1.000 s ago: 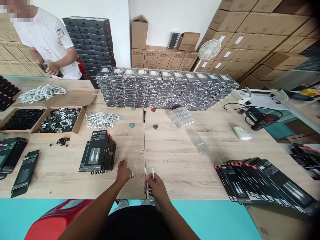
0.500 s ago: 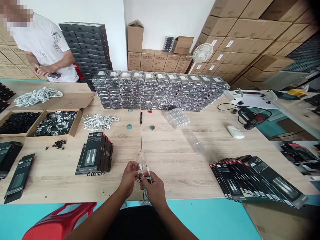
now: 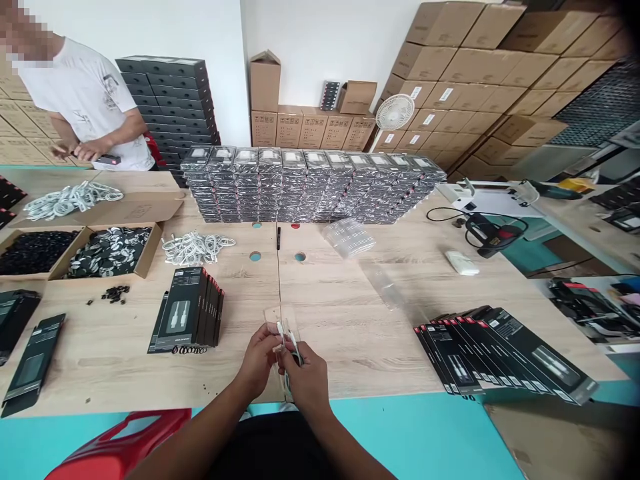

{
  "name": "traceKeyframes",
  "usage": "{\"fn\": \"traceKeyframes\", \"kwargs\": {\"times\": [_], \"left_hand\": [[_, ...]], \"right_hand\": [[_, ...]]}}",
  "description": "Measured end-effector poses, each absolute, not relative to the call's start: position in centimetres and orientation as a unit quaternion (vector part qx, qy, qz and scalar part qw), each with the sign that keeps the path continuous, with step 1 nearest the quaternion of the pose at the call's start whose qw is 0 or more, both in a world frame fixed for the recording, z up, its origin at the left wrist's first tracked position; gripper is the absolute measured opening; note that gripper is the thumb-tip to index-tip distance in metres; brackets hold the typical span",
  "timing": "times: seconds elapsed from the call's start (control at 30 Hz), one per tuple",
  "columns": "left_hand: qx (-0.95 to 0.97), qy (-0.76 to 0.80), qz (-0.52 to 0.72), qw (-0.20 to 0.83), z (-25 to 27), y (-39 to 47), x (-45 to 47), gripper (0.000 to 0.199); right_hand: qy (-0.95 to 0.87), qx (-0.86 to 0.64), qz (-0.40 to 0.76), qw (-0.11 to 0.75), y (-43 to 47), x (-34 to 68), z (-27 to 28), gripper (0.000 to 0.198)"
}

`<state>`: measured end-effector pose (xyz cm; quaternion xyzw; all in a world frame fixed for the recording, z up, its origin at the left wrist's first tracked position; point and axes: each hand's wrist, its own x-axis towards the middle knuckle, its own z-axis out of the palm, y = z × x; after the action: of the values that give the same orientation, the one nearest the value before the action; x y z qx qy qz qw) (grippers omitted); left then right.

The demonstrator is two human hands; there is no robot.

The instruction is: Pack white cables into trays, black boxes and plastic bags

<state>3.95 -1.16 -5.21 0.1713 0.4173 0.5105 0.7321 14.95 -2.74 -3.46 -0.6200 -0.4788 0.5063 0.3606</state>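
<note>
My left hand [image 3: 259,359] is closed in a pinch near one plug of a white charging cable [image 3: 281,329], above the table's front edge. From the right, my right hand [image 3: 306,379] closes round the coiled part of the same cable, its other plug pointing up beside the first. Around the plugs shows a thin clear plastic piece [image 3: 273,313]; whether it is a sleeve or a tray I cannot tell. My fingers hide most of the coil. Left of my hands stands a row of black cable boxes [image 3: 186,310] with small black rings at its foot.
More black boxes [image 3: 505,353] lean fanned out at the right. Behind are shrink-wrapped stacks [image 3: 310,190], clear bags [image 3: 350,238], a black pen [image 3: 279,238] and white cables [image 3: 197,248]. Cartons of small parts [image 3: 143,257] lie left. A co-worker [image 3: 90,100] stands across the table.
The view has shifted slightly. My hands have drawn a little closer together, and the two plugs sit nearer each other against the clear plastic. The co-worker's hand has moved away from the other.
</note>
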Motion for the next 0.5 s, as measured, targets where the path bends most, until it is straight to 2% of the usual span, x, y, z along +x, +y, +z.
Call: {"fn": "traceKeyframes", "kwargs": {"times": [0.23,0.4,0.5], "left_hand": [[0.206,0.450,0.518,0.698,-4.39,-0.77,4.29,0.027],[0.209,0.469,0.545,0.662,-4.40,-0.52,4.03,0.023],[0.188,0.470,0.565,0.652,-4.09,-0.31,3.75,0.023]], "right_hand": [[-0.529,-0.628,0.453,0.348,-3.03,14.70,-3.35,0.032],[-0.583,-0.599,0.432,0.339,-2.97,14.90,-2.88,0.021],[-0.685,-0.532,0.370,0.332,-3.19,14.95,-2.69,0.032]]}}
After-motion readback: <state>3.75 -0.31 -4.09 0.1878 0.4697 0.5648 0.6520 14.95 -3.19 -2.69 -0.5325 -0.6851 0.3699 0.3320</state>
